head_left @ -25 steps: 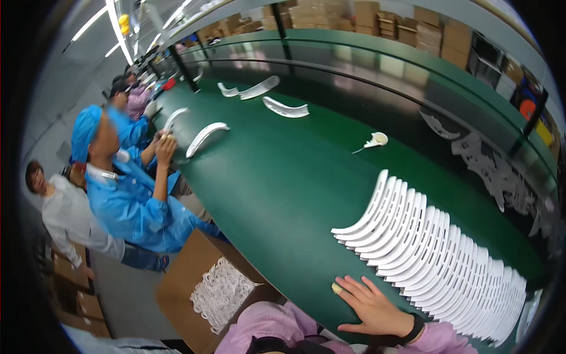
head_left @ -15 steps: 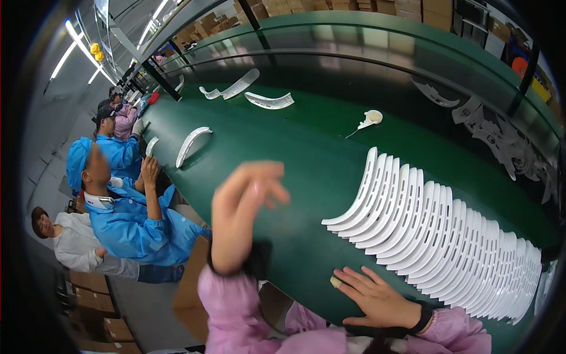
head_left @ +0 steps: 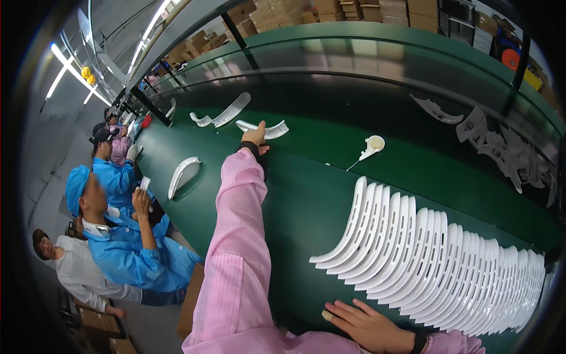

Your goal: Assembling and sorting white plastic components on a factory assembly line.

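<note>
My left hand (head_left: pixel 256 137) is stretched far out over the green table, its fingers closed around the middle of a curved white plastic piece (head_left: pixel 276 130). The fingers partly cover that piece. My right hand (head_left: pixel 370 328) lies flat near the front edge with its fingers spread and a pale covering on one fingertip. Beside it runs a long row of nested curved white plastic pieces with slots (head_left: pixel 407 248). Just beyond my left hand are a larger curved white piece (head_left: pixel 233 110) and a small one (head_left: pixel 201 120).
Another curved white piece (head_left: pixel 183 176) lies to the left. A round tape-like roll (head_left: pixel 375 144) rests behind the row. White pieces (head_left: pixel 498 147) are heaped at the far right. Co-workers in blue (head_left: pixel 127 253) work along the left edge. A dark post (head_left: pixel 150 106) stands at the far left.
My left hand has swung up and away to the far curved piece and closed on it. My right hand stays flat, slightly lower in view. The view has shifted a little.
</note>
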Available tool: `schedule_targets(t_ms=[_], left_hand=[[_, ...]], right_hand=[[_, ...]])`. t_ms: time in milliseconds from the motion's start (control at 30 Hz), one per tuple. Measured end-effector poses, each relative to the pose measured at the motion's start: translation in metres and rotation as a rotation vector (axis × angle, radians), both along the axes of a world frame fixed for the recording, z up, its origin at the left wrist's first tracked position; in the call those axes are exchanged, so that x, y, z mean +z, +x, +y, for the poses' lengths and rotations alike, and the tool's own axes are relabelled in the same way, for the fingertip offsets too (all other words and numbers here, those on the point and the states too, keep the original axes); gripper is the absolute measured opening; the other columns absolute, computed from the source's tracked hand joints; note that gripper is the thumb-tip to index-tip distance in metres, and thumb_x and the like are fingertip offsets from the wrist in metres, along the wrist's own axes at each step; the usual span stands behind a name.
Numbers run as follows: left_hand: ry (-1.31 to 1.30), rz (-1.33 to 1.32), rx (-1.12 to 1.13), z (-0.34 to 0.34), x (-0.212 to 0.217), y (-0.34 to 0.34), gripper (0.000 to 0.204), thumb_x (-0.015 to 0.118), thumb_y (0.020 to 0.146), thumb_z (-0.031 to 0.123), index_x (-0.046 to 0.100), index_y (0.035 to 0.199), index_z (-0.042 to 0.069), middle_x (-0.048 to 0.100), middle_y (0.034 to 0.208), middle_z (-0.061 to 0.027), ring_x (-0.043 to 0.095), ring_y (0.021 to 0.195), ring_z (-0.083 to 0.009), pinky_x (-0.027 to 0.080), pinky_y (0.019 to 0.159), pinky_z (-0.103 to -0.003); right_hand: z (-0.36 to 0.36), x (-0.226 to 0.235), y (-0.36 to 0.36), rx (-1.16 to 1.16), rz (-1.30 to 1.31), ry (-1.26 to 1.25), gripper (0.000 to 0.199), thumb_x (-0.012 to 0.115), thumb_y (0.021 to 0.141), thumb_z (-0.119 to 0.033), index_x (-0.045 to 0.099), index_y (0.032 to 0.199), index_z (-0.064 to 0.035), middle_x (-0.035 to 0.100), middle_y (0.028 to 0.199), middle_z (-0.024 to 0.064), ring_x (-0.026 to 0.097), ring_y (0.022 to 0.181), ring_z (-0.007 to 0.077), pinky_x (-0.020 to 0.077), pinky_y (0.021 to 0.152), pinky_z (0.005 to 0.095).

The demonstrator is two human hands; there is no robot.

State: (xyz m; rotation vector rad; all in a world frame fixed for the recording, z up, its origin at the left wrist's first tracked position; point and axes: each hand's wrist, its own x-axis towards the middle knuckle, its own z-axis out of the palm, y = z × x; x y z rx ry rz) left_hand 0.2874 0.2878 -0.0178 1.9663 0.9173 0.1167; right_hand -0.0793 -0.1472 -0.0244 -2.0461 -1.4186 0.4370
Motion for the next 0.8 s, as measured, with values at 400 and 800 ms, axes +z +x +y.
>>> schedule_targets(t_ms=[400,800], left_hand=[[-0.364,-0.804,-0.502,-0.089,0.059,-0.115,0.026,0.044,0.097,0.010,0.043,0.120,-0.002,0.056,0.119,-0.0161,0.063,0.105,-0.0260,0.058,0.079,-0.038],[0.416,-0.720,-0.406,-0.149,0.079,-0.213,0.042,0.060,0.089,0.011,0.045,0.127,0.000,0.061,0.112,-0.0152,0.059,0.088,-0.0216,0.047,0.076,-0.030]], right_hand=[[-0.006,0.002,0.010,-0.015,0.176,0.153,0.066,0.050,0.086,-0.021,0.030,0.146,0.0004,0.032,0.151,0.0190,0.029,0.142,0.0325,0.0187,0.116,0.0482],[0.001,0.006,0.011,0.037,-0.074,-0.069,0.071,0.062,0.083,-0.025,0.035,0.145,-0.0028,0.034,0.152,0.0126,0.030,0.142,0.0246,0.0228,0.116,0.0426]])
